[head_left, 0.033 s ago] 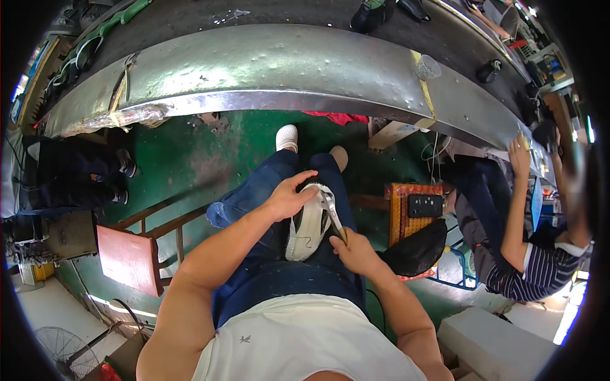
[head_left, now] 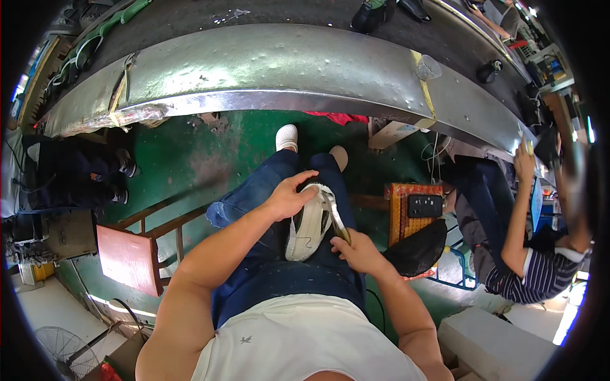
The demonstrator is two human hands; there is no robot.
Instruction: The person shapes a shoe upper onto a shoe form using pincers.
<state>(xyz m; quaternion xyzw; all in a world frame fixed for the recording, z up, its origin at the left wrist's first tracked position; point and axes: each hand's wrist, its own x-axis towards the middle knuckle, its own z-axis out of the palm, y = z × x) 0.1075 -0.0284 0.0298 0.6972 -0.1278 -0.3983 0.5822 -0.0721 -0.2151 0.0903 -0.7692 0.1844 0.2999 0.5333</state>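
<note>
On my lap lies a shoe (head_left: 306, 236), bottom up, with a pale insole board and a frayed whitish edge of upper folded round it. My left hand (head_left: 293, 197) grips its far end, thumb pressed on the underside and index finger stretched forward. My right hand (head_left: 357, 251) is closed round the handles of metal pincers (head_left: 335, 214). Their curved head reaches along the shoe's right edge, up near its far end. Whether the jaws bite the upper is too small to tell.
A metal-edged workbench (head_left: 254, 63) curves across in front, with dark shoes (head_left: 372, 16) on its belt. A wooden stool (head_left: 130, 257) stands to the left. At right are a seat with a black box (head_left: 425, 205) and a seated co-worker in a striped shirt (head_left: 540, 276).
My right hand and the pincers have shifted very slightly; my left hand and the shoe stay put. The co-worker's raised hand at the right has moved a little lower and to the right.
</note>
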